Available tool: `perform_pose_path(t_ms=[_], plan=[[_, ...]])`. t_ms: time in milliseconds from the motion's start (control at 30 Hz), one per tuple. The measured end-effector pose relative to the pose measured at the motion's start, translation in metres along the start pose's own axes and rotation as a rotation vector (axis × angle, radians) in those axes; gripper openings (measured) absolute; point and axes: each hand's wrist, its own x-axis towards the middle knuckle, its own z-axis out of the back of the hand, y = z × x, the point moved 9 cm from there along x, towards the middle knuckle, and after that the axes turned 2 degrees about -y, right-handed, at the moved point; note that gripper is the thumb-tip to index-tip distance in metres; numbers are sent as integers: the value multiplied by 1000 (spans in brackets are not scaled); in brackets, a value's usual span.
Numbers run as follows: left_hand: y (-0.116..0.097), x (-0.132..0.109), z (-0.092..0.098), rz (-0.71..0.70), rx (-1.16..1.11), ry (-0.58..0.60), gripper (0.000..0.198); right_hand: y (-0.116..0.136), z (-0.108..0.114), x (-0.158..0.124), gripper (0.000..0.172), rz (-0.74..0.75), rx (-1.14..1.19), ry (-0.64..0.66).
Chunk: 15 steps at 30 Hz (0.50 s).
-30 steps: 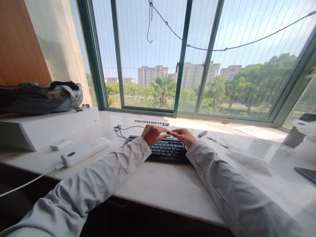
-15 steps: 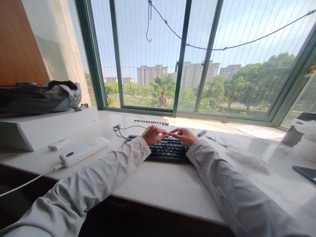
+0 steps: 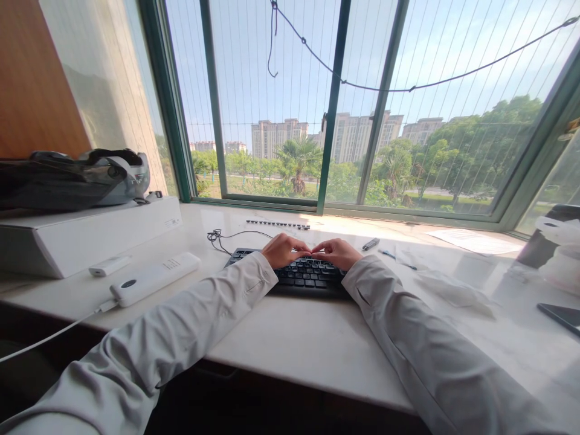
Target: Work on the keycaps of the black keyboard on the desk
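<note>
A black keyboard (image 3: 303, 279) lies on the pale marble sill in front of me, with its cable (image 3: 217, 237) coiled at the far left corner. My left hand (image 3: 283, 251) and my right hand (image 3: 338, 252) hover over its far rows. Both have curled fingers, and their fingertips meet in a pinch over the top row. Whatever is pinched between them is too small to make out. Both arms are in white sleeves. A strip of small dark pieces (image 3: 278, 225) lies beyond the keyboard by the window frame.
Left: a white box (image 3: 90, 232) with a dark bag (image 3: 72, 178) on top, a long white device (image 3: 154, 279) on a cable, a small white stick (image 3: 110, 265). Right: a marker (image 3: 370, 244), a blue pen (image 3: 399, 260), paper (image 3: 475, 241), clear plastic (image 3: 457, 293), a phone (image 3: 562, 317).
The hands have sunk slightly toward the keyboard and their fingertips have closed together. A small dark piece seen at the left fingertips one second ago no longer shows.
</note>
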Motion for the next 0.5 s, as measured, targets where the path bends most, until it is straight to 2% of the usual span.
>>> perform_pose_path(t_ms=[267, 500], plan=[[-2, -2, -8, -34, 168, 82, 22, -3, -7, -2, 43, 4, -125, 42], [-2, -3, -7, -54, 276, 63, 22, 5, 0, -3, 33, 33, -241, -26]])
